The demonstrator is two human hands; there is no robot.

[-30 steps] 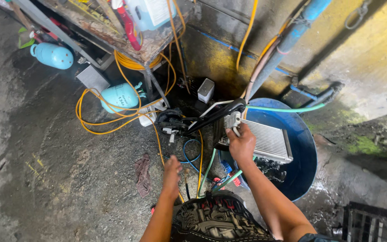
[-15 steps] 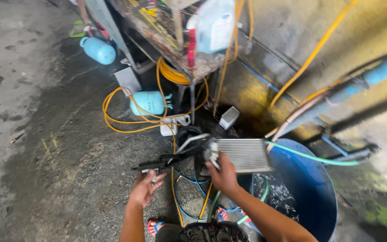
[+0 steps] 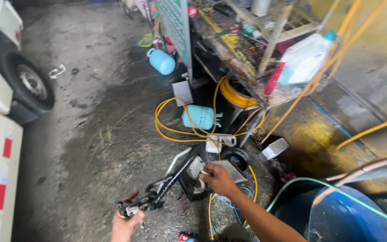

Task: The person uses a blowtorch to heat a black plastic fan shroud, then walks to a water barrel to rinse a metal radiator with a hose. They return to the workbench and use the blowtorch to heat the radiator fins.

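My right hand [image 3: 220, 179] grips the near edge of a small silver finned radiator core [image 3: 233, 170], held low over the wet concrete floor. Black pipes [image 3: 173, 181] run from the core down to the left and end in a dark fitting. My left hand [image 3: 125, 225], at the bottom edge of the view, is closed around that fitting. Both forearms come in from the bottom. A black block hangs under the core, partly hidden by my right hand.
A blue tub [image 3: 350, 217] with a green hose [image 3: 310, 183] sits at bottom right. Ahead lie yellow hose loops [image 3: 175, 130], two light-blue gas cylinders [image 3: 200, 117], a white power strip [image 3: 220, 141] and a cluttered metal rack [image 3: 247, 49]. A white vehicle's wheel [image 3: 28, 85] stands at left.
Both hands have carried the core and its pipes away from the blue tub, to the left. The view has swung left, bringing the vehicle into sight.
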